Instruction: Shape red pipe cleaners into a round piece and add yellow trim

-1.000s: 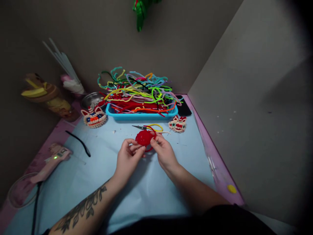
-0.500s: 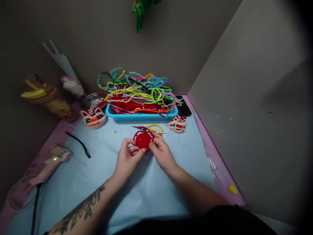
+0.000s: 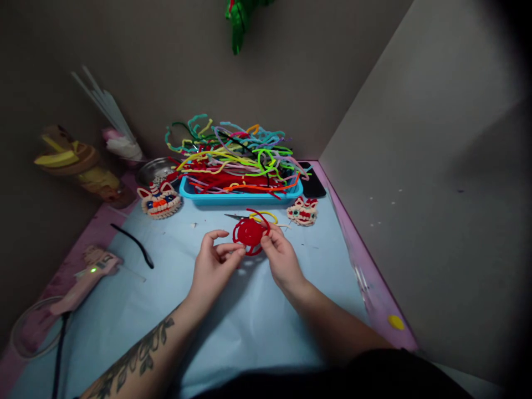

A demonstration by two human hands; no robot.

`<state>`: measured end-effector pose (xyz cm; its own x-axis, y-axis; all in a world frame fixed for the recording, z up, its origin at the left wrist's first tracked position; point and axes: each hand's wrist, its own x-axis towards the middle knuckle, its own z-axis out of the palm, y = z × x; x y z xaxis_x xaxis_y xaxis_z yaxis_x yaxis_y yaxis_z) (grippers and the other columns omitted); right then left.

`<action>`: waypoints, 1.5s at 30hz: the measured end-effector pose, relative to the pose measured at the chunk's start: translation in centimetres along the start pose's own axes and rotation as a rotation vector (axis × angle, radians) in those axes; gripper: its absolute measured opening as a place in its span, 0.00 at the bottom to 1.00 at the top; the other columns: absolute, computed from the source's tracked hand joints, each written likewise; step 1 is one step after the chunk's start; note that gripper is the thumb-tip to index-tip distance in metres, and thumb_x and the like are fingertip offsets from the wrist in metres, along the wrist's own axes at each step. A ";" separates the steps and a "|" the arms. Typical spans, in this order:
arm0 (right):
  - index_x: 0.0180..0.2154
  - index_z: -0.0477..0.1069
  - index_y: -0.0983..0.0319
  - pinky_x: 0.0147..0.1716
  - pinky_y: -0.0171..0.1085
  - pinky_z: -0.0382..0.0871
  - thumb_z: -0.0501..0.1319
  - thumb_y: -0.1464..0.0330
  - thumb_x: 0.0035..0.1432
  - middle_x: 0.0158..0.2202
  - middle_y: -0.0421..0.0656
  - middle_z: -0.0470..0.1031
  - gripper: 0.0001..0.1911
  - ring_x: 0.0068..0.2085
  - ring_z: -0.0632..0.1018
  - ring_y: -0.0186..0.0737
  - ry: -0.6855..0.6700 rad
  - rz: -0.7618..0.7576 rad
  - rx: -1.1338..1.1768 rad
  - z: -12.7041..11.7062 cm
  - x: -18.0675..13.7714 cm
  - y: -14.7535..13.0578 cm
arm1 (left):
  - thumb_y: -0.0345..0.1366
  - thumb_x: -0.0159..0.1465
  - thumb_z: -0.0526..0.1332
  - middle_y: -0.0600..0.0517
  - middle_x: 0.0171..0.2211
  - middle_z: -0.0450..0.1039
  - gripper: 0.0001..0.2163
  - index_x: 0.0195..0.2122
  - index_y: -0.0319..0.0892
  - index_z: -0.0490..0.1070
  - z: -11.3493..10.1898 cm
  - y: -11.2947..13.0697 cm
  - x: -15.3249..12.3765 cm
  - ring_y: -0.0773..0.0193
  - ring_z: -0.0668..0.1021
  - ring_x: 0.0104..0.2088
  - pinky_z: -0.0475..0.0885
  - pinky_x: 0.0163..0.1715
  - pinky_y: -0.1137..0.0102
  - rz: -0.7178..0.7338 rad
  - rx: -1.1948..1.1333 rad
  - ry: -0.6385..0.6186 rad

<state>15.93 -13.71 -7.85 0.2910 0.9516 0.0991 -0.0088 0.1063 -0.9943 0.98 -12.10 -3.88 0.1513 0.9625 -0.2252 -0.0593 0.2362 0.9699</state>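
A red pipe-cleaner coil [image 3: 249,231], a dense round spiral with a looser outer ring, is held above the table's middle. Its right edge is pinched between the thumb and fingers of my right hand [image 3: 282,256]. At the lower left edge, the thumb and a finger of my left hand [image 3: 214,263] close on the outer ring, while the index finger stands apart from it. One loose red end curves up over the top right. Partly hidden behind the coil lie scissors [image 3: 270,217] with yellow handles, their blades pointing left.
A blue tray [image 3: 245,200] heaped with coloured pipe cleaners stands at the back. Lion-like heads flank it, one at left [image 3: 160,202], one at right [image 3: 302,213]. A pink glue gun [image 3: 89,280] with a lit green light lies left, near a black curved strip [image 3: 133,244]. A phone [image 3: 313,185] lies back right.
The red coil has shifted slightly right and up with my right hand, and turned so its loose end shows at the top. My left index finger has come away from its edge.
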 end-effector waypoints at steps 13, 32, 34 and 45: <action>0.30 0.73 0.59 0.59 0.44 0.56 0.59 0.56 0.58 0.52 0.48 0.66 0.14 0.56 0.67 0.45 -0.082 -0.009 -0.061 0.6 -0.6 -0.5 | 0.39 0.51 0.69 0.61 0.21 0.72 0.27 0.49 0.45 0.57 0.2 -0.1 -0.3 0.73 0.70 0.17 0.60 0.19 0.79 0.005 0.019 -0.010; 0.28 0.72 0.59 0.57 0.44 0.60 0.61 0.58 0.57 0.50 0.46 0.68 0.12 0.54 0.69 0.43 0.074 0.051 0.134 1.0 -1.2 -0.9 | 0.37 0.53 0.68 0.51 0.33 0.79 0.30 0.55 0.45 0.59 -0.1 -1.1 -1.0 0.65 0.78 0.29 0.67 0.27 0.73 0.384 0.373 0.102; 0.28 0.72 0.59 0.57 0.44 0.60 0.61 0.58 0.57 0.50 0.46 0.68 0.12 0.54 0.68 0.44 0.072 0.048 0.125 1.0 -1.1 -0.6 | 0.36 0.55 0.67 0.54 0.30 0.77 0.27 0.55 0.45 0.59 -0.3 -1.1 -1.0 0.65 0.77 0.28 0.67 0.28 0.73 0.391 0.371 0.099; 0.27 0.72 0.58 0.60 0.47 0.55 0.62 0.58 0.56 0.54 0.46 0.64 0.12 0.57 0.66 0.46 -0.013 -0.111 -0.162 -0.7 0.1 -1.0 | 0.39 0.59 0.61 0.45 0.47 0.69 0.24 0.55 0.46 0.57 -1.3 -1.0 1.0 0.61 0.75 0.43 0.70 0.43 0.63 0.326 0.287 0.063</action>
<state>16.67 -13.97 -6.89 0.2688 0.9405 0.2081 0.1774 0.1640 -0.9704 -0.10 -11.19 -5.25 0.1092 0.9890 0.1002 0.1837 -0.1191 0.9757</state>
